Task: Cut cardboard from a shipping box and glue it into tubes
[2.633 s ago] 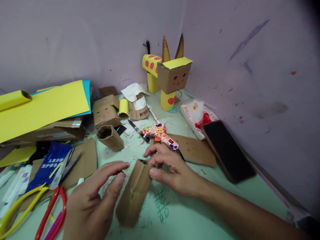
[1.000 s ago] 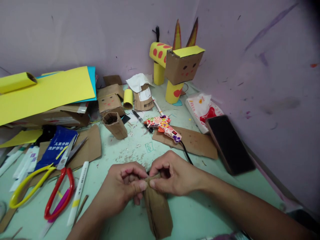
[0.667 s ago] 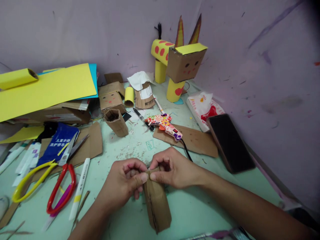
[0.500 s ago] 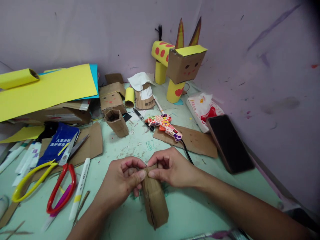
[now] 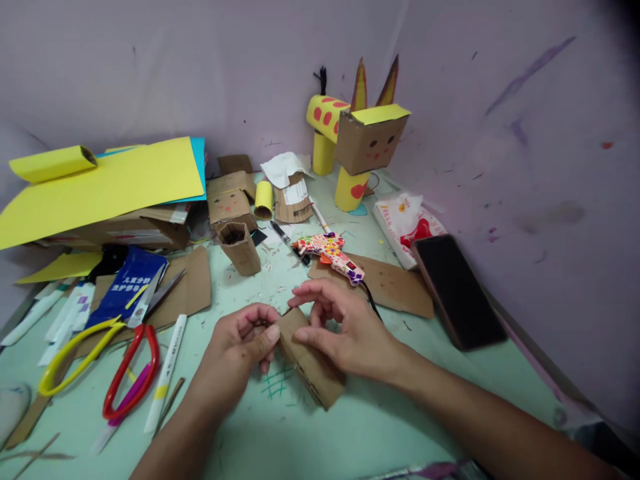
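Between my hands is a folded cardboard tube (image 5: 315,363), tilted with its near end to the lower right. My left hand (image 5: 245,340) pinches its far left corner between thumb and fingers. Over its right side lies my right hand (image 5: 345,327), thumb on the upper face and index finger raised near the far end; the other fingers are partly hidden behind the cardboard. Beyond them rests a floral glue gun (image 5: 330,253) with a black cord, partly on a flat cardboard piece (image 5: 395,287). A second, upright cardboard tube (image 5: 240,250) stands farther left.
On the left lie scissors (image 5: 133,333) with red and yellow handles, a white marker (image 5: 167,373) and stacked yellow paper (image 5: 115,180). A phone (image 5: 457,290) leans by a tissue pack (image 5: 405,223) on the right. A spotted cardboard animal (image 5: 370,143) stands at the back wall.
The cardboard tube has turned, its near end swinging right and up. My right hand has opened out from a pinch at the far end and now lies along the tube's side.
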Tool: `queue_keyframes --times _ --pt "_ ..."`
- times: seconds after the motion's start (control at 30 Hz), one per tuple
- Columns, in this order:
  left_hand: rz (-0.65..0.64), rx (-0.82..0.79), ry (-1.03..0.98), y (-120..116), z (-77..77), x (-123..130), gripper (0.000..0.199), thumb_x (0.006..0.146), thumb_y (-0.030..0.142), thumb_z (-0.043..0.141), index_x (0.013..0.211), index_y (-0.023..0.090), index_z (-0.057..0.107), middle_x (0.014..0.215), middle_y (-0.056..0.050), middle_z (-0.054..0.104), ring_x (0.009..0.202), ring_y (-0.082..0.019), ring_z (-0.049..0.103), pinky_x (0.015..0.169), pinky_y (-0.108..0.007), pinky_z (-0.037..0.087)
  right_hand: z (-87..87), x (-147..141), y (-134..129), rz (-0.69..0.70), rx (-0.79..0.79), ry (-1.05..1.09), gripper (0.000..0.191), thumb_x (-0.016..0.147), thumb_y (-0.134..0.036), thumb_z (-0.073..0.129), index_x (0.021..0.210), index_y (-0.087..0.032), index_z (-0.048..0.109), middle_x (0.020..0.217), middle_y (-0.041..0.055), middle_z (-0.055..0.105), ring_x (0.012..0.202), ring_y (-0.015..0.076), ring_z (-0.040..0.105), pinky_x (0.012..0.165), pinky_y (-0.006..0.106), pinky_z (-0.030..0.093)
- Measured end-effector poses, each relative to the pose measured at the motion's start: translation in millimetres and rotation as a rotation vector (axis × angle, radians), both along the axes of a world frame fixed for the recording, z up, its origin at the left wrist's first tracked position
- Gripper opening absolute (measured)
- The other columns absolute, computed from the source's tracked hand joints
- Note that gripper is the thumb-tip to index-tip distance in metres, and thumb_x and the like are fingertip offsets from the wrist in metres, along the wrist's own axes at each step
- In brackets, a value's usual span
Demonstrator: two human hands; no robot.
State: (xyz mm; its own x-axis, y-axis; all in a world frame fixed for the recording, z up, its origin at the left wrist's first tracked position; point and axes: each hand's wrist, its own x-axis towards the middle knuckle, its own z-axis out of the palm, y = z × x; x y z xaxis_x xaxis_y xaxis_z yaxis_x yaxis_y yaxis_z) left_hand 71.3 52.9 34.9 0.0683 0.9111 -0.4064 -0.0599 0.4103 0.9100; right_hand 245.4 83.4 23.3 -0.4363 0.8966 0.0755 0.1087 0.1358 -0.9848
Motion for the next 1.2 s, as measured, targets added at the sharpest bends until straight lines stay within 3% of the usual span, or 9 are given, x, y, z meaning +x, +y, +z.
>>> queue_keyframes --times 0.17,0.3,0.4,0.57,0.73,0.83,0.93,1.03,1.2 --pt "0.228 0.069 -0.044 1.4 -1.9 5.1 0.026 0.064 0.033 0.073 0.074 0.016 0.057 0.045 0.006 0.052 0.04 -0.006 0.042 0.038 -0.015 0.031 7.4 6.7 5.9 -0.221 0.129 -0.071 0.021 0.077 -0.024 0.061 0.098 -0.018 0.061 0.089 0.0058 0.065 0.075 0.017 0.06 0.071 0.033 0.049" --pt "0.376 0.107 -0.071 1.7 -9.2 8.3 0.026 0.064 0.031 0.072 0.076 0.017 0.054 0.047 0.007 0.055 0.041 -0.006 0.045 0.041 -0.015 0.035 7.1 8.7 5.7 0.033 0.269 -0.131 0.051 0.064 -0.035 0.078 0.109 -0.019 0.06 0.114 0.0106 0.063 0.105 0.0259 0.059 0.092 0.042 0.045" --pt "0.398 0.098 -0.078 -1.0 -14.1 12.9 0.028 0.066 0.032 0.072 0.078 0.017 0.052 0.049 0.006 0.059 0.044 -0.007 0.051 0.045 -0.017 0.039 -3.0 5.4 1.9 0.014 0.318 -0.183 0.065 0.06 -0.03 0.083 0.117 -0.019 0.056 0.121 0.0133 0.061 0.113 0.0275 0.056 0.097 0.044 0.042" --pt "0.368 0.044 -0.038 -4.9 -18.9 18.9 0.03 0.064 0.033 0.07 0.077 0.018 0.047 0.05 0.004 0.06 0.045 -0.011 0.055 0.047 -0.021 0.044 -24.4 2.1 0.3 -0.099 0.366 -0.129 0.035 0.073 -0.016 0.072 0.106 -0.019 0.062 0.11 0.0118 0.067 0.107 0.0253 0.06 0.094 0.044 0.045" --pt "0.357 0.053 0.154 -3.7 -19.7 12.6 0.036 0.064 0.032 0.074 0.087 0.022 0.047 0.057 0.008 0.054 0.041 -0.01 0.047 0.038 -0.019 0.036 -27.3 2.3 2.0 -0.109 0.348 -0.083 0.023 0.075 -0.014 0.069 0.096 -0.02 0.066 0.106 0.0109 0.069 0.101 0.0234 0.062 0.088 0.041 0.048" --pt "0.237 0.333 0.492 -3.6 -19.9 5.9 0.033 0.063 0.029 0.075 0.092 0.022 0.06 0.094 -0.005 0.061 0.078 -0.02 0.061 0.06 -0.028 0.049 -24.2 2.6 1.8 -0.124 0.365 -0.127 0.023 0.072 -0.014 0.072 0.093 -0.021 0.066 0.104 0.0097 0.071 0.098 0.0245 0.063 0.087 0.044 0.046" --pt "-0.025 0.678 0.754 -3.0 -22.7 1.0 0.02 0.074 0.023 0.065 0.093 0.023 0.065 0.12 -0.01 0.054 0.116 -0.029 0.049 0.092 -0.041 0.044 -19.8 3.9 1.7 -0.12 0.381 -0.205 0.024 0.066 -0.015 0.075 0.088 -0.022 0.068 0.102 0.0084 0.073 0.095 0.0263 0.063 0.086 0.046 0.044" --pt "-0.137 0.773 0.759 -1.5 -26.6 -0.3 0.02 0.079 0.017 0.059 0.098 0.022 0.065 0.111 -0.01 0.059 0.108 -0.026 0.054 0.092 -0.04 0.044 -14.3 5.7 1.7 -0.105 0.38 -0.294 0.023 0.065 -0.016 0.075 0.086 -0.022 0.07 0.102 0.0074 0.073 0.094 0.0274 0.062 0.084 0.047 0.044" --pt "-0.121 0.717 0.744 -3.3 -30.1 3.0 0.014 0.078 0.016 0.059 0.091 0.02 0.063 0.112 -0.013 0.057 0.108 -0.028 0.056 0.083 -0.038 0.049 -9.8 6.8 0.9 -0.052 0.37 -0.366 0.02 0.065 -0.017 0.075 0.085 -0.02 0.072 0.105 0.008 0.073 0.094 0.0277 0.062 0.084 0.047 0.045"
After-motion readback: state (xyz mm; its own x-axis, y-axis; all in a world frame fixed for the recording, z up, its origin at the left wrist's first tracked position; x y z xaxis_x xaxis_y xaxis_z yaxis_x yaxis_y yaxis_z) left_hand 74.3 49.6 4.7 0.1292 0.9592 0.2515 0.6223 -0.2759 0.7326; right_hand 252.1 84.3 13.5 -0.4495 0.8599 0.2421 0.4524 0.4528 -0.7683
